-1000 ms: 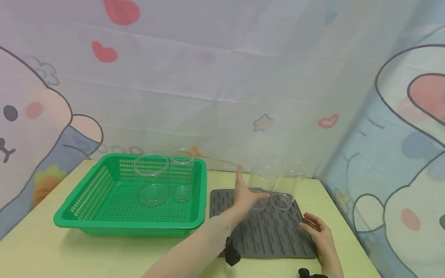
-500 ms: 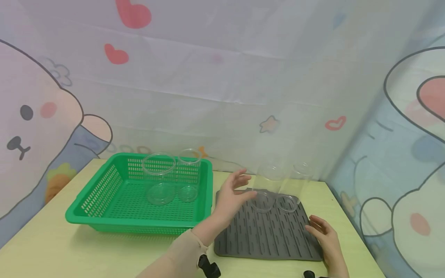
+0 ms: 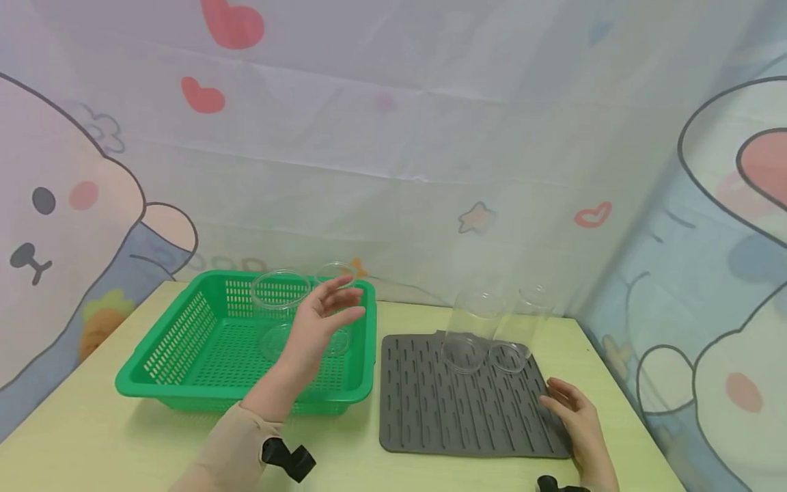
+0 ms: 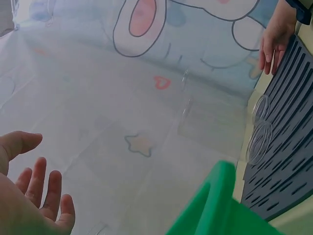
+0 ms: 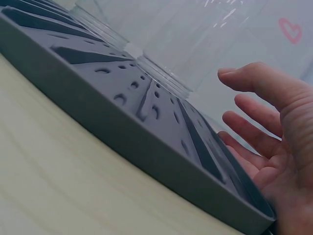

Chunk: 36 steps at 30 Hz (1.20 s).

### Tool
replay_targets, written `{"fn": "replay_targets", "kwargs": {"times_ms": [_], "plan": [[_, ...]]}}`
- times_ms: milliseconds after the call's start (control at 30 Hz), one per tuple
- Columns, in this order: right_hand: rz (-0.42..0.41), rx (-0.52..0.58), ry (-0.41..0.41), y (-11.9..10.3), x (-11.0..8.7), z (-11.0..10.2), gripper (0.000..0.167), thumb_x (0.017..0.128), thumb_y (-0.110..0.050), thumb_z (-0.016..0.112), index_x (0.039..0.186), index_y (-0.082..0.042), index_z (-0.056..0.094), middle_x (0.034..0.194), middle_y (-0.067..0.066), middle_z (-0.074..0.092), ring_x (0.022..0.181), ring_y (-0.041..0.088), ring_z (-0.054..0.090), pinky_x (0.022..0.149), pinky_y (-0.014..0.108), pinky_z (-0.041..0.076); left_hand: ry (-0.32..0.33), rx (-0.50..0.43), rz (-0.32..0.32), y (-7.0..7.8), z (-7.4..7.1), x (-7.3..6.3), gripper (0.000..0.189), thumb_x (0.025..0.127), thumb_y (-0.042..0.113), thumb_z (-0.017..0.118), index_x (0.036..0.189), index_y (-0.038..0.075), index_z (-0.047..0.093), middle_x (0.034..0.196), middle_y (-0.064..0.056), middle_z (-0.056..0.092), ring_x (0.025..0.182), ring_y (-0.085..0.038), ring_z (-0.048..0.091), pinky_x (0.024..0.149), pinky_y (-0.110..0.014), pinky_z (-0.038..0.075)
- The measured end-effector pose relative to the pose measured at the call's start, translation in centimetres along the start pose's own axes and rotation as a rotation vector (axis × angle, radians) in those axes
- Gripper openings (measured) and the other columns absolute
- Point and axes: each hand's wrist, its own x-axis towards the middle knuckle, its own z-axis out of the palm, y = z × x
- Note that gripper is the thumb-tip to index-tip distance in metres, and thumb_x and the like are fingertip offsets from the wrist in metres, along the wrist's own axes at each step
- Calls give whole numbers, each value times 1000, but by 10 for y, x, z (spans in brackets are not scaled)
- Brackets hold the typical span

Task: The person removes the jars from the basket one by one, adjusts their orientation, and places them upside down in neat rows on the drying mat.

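My left hand (image 3: 313,328) is over the right part of the green plastic basket (image 3: 246,396), its fingers loosely bent and holding nothing. It partly hides a slim, tall clear glass (image 3: 335,266) in the basket. Just left of that stands a wider clear glass (image 3: 277,316). Two more clear glasses stand side by side on the back of the grey ribbed mat (image 3: 473,424): a wide one (image 3: 473,328) and a slimmer one (image 3: 521,328) to its right. By the mat's right edge my right hand (image 3: 576,417) rests with relaxed fingers, nothing in it.
Basket and mat lie next to each other on a pale yellow-green table (image 3: 154,451). A printed cloth (image 3: 393,137) with cartoon animals hangs close behind and along the right side. Each wrist wears a small black camera mount (image 3: 289,459).
My left hand has drawn back from beside the wide glass on the mat and moved left over the basket. The glasses on the mat and my right hand stay in place.
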Motion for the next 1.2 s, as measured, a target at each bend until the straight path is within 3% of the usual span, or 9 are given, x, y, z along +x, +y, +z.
{"fn": "replay_targets", "kwargs": {"times_ms": [167,233,433,533,633,733,833,1000,1200], "plan": [[-3,-3,15,0,0,0,64,90,-12,70,143,7,39,94,-39,52,94,-19,49,83,1,39,111,10,4,9,-31,3,57,93,8,66,145,14,42,120,11,59,120,-11,54,104,-31,44],[9,-4,14,1,1,1,65,90,-14,71,143,7,39,94,-39,52,94,-19,49,83,1,39,164,35,5,11,-43,5,59,92,9,67,145,13,41,122,13,56,125,-14,50,104,-31,43],[23,-12,17,1,1,3,66,89,-17,72,143,5,40,98,-35,51,94,-20,49,83,1,38,332,111,-17,8,-76,11,71,89,12,72,149,14,35,148,-1,40,141,-20,34,110,-42,37],[33,-9,19,0,0,2,67,90,-17,72,144,5,39,97,-37,51,95,-20,48,83,1,38,363,154,-64,3,-91,16,86,86,15,75,155,17,22,159,-5,24,148,-25,19,116,-49,30],[41,-16,15,-1,-1,1,67,90,-18,71,144,4,38,94,-39,49,95,-21,48,84,2,37,314,230,-154,-2,-105,22,107,85,19,77,158,20,-1,165,-8,1,151,-34,5,118,-58,22],[44,-25,7,-1,-1,0,68,90,-20,71,145,4,38,93,-40,48,94,-21,47,85,2,36,209,315,-282,-8,-118,28,121,85,24,76,154,21,-23,163,-12,-20,149,-43,-7,117,-64,14],[47,-31,5,0,-1,-1,69,90,-20,71,145,4,37,93,-40,49,93,-21,47,84,2,36,97,359,-398,-13,-129,35,126,86,28,75,148,19,-35,157,-16,-32,146,-48,-13,116,-67,9],[53,-33,9,0,0,-1,69,90,-20,71,145,4,38,92,-40,49,93,-21,47,84,2,36,-34,331,-498,-20,-140,45,123,90,24,70,145,14,-39,154,-23,-35,145,-50,-14,117,-66,10],[57,-22,13,0,0,0,69,90,-20,72,145,4,38,92,-39,49,93,-20,48,84,3,37,-87,289,-527,-26,-148,51,119,90,18,70,148,12,-34,155,-22,-34,146,-47,-13,119,-63,9]]}}
